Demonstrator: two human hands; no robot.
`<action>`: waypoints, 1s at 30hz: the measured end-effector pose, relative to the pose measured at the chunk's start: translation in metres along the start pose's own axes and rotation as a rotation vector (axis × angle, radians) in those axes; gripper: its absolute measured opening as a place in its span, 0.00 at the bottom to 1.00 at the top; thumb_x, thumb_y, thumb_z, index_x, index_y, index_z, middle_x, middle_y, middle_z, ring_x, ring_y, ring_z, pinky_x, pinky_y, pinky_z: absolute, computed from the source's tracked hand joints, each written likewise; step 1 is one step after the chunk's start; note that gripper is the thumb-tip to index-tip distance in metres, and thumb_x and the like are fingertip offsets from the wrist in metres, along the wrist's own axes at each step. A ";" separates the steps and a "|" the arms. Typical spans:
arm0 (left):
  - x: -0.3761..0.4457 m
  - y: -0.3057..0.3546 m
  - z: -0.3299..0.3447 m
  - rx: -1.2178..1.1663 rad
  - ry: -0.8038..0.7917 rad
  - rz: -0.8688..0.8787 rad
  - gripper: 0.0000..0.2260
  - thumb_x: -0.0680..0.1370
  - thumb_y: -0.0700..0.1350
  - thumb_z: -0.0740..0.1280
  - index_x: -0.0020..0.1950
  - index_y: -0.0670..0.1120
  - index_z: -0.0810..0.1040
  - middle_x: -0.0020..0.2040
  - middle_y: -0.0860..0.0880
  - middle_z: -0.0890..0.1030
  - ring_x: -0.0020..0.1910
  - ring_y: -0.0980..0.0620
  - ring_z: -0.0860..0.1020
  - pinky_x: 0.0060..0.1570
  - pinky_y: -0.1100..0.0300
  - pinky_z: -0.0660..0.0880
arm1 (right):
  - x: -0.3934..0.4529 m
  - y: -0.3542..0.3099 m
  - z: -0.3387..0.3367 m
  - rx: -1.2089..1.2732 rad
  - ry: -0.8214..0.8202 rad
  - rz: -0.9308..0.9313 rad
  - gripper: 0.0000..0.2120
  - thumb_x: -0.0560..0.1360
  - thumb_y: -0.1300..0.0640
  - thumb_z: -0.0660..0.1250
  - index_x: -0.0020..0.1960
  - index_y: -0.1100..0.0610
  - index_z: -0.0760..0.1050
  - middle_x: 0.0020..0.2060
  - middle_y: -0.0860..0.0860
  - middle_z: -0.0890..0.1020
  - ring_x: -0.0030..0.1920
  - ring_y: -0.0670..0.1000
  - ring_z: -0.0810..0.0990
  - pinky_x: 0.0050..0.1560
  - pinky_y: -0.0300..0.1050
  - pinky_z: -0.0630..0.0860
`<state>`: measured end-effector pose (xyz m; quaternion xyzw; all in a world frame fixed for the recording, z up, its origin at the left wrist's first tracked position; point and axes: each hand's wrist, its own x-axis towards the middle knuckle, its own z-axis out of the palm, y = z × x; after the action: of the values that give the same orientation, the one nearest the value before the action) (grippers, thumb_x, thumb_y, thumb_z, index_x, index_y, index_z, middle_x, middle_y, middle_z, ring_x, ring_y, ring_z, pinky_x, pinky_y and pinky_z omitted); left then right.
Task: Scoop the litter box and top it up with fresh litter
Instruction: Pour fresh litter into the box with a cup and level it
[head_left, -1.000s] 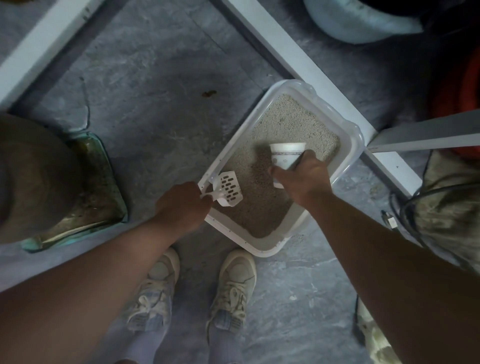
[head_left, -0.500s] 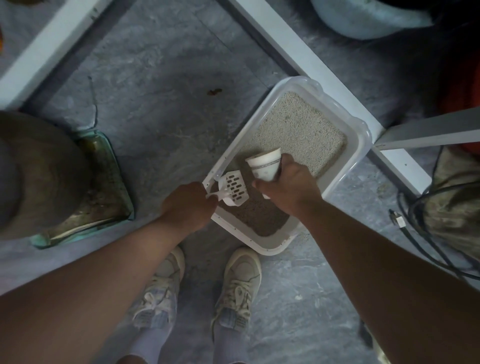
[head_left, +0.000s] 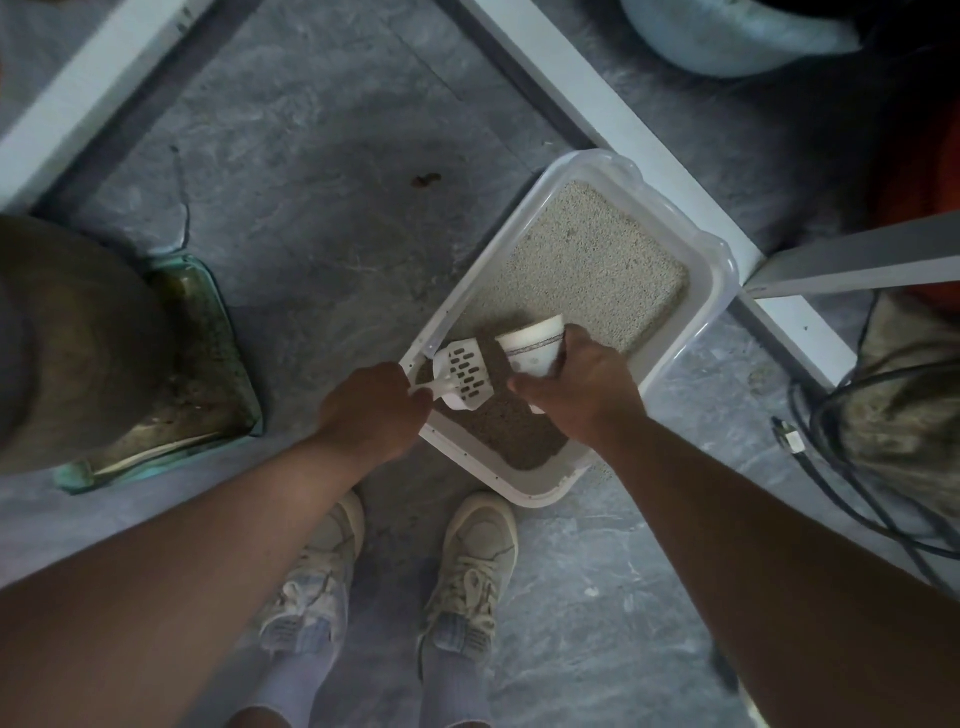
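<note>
A white litter box (head_left: 719, 270) sits on the grey floor, filled with pale litter (head_left: 587, 265). My left hand (head_left: 366, 410) grips the handle of a white slotted scoop (head_left: 465, 371) held over the box's near left corner. My right hand (head_left: 582, 387) holds a white paper cup (head_left: 535, 345) tipped on its side, its mouth facing left toward the scoop. The cup's rim nearly touches the scoop. The litter under both hands lies in shadow.
A green-edged tray (head_left: 208, 374) with a brown sack-like object lies at left. White frame bars (head_left: 613, 104) run behind the box. Black cables (head_left: 841, 467) coil at right. A pale tub (head_left: 727, 36) stands at top right. My shoes (head_left: 478, 561) are just below the box.
My right hand has brought the cup left and toward me, tipping it from upright onto its side next to the scoop. My left hand stays in place with the scoop.
</note>
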<state>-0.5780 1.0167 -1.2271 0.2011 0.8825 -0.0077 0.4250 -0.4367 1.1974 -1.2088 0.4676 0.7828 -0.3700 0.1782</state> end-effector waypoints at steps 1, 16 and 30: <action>0.000 -0.001 0.001 0.001 0.003 -0.001 0.16 0.78 0.59 0.61 0.52 0.47 0.78 0.48 0.45 0.82 0.46 0.44 0.80 0.41 0.56 0.73 | -0.003 -0.001 0.001 0.098 0.011 0.105 0.29 0.67 0.41 0.78 0.57 0.56 0.73 0.44 0.49 0.82 0.42 0.50 0.83 0.41 0.49 0.83; 0.004 -0.004 0.002 0.038 0.014 0.039 0.16 0.77 0.61 0.59 0.48 0.49 0.76 0.45 0.47 0.81 0.44 0.46 0.80 0.41 0.55 0.74 | -0.028 -0.010 0.025 0.896 0.254 0.808 0.34 0.67 0.43 0.79 0.64 0.61 0.73 0.52 0.56 0.80 0.43 0.53 0.83 0.25 0.48 0.81; 0.001 -0.003 0.001 0.024 0.000 0.017 0.16 0.75 0.61 0.60 0.44 0.49 0.77 0.42 0.49 0.80 0.43 0.46 0.78 0.38 0.56 0.69 | -0.052 -0.009 0.029 0.877 -0.134 0.795 0.27 0.69 0.41 0.76 0.60 0.55 0.72 0.47 0.57 0.82 0.42 0.58 0.86 0.35 0.58 0.84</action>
<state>-0.5788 1.0140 -1.2294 0.2134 0.8808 -0.0145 0.4225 -0.4201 1.1421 -1.1917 0.7303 0.3090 -0.5924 0.1424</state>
